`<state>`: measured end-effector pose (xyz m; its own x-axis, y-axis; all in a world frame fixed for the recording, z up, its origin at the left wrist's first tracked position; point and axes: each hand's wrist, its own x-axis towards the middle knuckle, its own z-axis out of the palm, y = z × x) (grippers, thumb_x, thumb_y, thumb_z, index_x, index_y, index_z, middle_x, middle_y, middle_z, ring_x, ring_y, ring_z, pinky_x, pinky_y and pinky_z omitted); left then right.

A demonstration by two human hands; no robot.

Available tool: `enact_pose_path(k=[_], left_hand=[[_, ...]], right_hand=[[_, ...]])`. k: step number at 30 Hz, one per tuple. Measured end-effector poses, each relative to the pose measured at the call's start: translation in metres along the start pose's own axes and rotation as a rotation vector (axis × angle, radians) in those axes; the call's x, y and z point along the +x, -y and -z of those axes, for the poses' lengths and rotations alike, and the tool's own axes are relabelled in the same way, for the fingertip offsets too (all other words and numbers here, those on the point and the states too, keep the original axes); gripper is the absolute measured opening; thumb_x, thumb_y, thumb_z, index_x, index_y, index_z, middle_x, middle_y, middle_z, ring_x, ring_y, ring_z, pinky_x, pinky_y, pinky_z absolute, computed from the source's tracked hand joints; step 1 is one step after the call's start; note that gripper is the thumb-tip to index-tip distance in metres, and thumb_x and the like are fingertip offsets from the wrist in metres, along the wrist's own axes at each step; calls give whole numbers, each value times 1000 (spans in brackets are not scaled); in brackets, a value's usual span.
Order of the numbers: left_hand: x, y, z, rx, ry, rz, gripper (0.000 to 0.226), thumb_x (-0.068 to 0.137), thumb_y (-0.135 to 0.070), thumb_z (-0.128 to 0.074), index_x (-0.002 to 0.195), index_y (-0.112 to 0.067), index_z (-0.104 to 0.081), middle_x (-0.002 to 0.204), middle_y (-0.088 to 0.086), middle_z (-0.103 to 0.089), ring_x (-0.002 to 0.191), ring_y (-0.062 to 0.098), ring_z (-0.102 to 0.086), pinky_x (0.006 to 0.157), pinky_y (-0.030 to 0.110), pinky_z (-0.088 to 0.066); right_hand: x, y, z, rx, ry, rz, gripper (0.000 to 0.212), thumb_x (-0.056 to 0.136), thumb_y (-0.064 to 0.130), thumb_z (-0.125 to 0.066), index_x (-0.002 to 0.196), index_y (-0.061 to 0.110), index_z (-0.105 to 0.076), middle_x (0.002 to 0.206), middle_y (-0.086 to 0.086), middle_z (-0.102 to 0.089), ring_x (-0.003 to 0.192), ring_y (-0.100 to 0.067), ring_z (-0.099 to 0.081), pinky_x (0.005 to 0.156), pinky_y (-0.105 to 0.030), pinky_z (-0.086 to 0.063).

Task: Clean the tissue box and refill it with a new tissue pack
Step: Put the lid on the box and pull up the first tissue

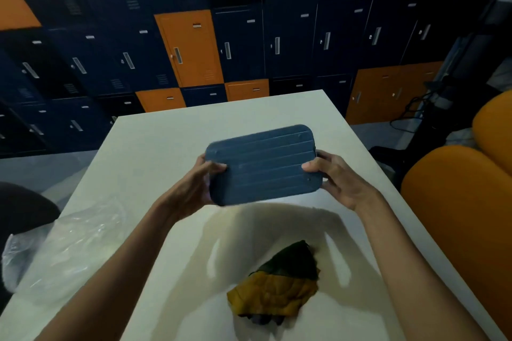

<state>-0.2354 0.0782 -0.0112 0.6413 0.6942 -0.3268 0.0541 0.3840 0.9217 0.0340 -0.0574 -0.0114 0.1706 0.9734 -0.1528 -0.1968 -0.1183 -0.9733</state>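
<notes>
As the tissue box (pixel 263 165) is gripped by left hand (pixel 199 185) and right hand (pixel 338 177) for checking, opening seems required next.

Holding a blue ridged tissue box (pixel 263 165) up above a white table (pixel 155 147). Gripping it with 2 hands: left hand (pixel 201 185) on one end, right hand (pixel 342 183) on the other, thumbs on top. Lower on the table, a crumpled yellow and green cloth (pixel 274 293); at the left, a clear plastic bag (pixel 72 243). Behind, blue and orange lockers (pixel 191 47).
</notes>
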Motion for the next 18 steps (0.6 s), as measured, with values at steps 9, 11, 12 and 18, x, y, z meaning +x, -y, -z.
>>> enact_pose_path(k=[9, 11, 12, 18], left_hand=[[2, -7, 0, 382, -55, -281, 90, 57, -8, -80, 129, -38, -35, 125, -4, -48, 114, 19, -50, 74, 33, -59], [1, -4, -2, 443, -61, -349, 94, 58, -11, -82, 131, -38, -29, 128, -8, -45, 117, 13, -48, 77, 28, -58], [0, -2, -3, 468, -72, -378, 95, 58, -12, -83, 131, -38, -27, 128, -10, -44, 118, 11, -47, 77, 26, -58], [4, 22, -5, 734, -213, -539, 102, 66, -11, -86, 135, -36, -15, 137, -5, -36, 114, 20, -52, 79, 30, -59]], right_hand=[[17, 23, -4, -415, 57, -14, 103, 59, -15, -77, 132, 44, -34, 126, 3, -44, 111, -20, -52, 74, -32, -56], [22, 20, -8, -434, 25, -35, 109, 61, -18, -73, 135, 47, -28, 125, -3, -42, 112, -25, -48, 71, -36, -59], [24, 18, -9, -423, 20, -36, 111, 61, -18, -72, 136, 49, -26, 122, -4, -43, 111, -24, -46, 68, -34, -59], [28, 5, -16, -288, 112, -36, 112, 63, 2, -85, 138, 48, -16, 121, 3, -39, 109, -21, -49, 70, -21, -56]])
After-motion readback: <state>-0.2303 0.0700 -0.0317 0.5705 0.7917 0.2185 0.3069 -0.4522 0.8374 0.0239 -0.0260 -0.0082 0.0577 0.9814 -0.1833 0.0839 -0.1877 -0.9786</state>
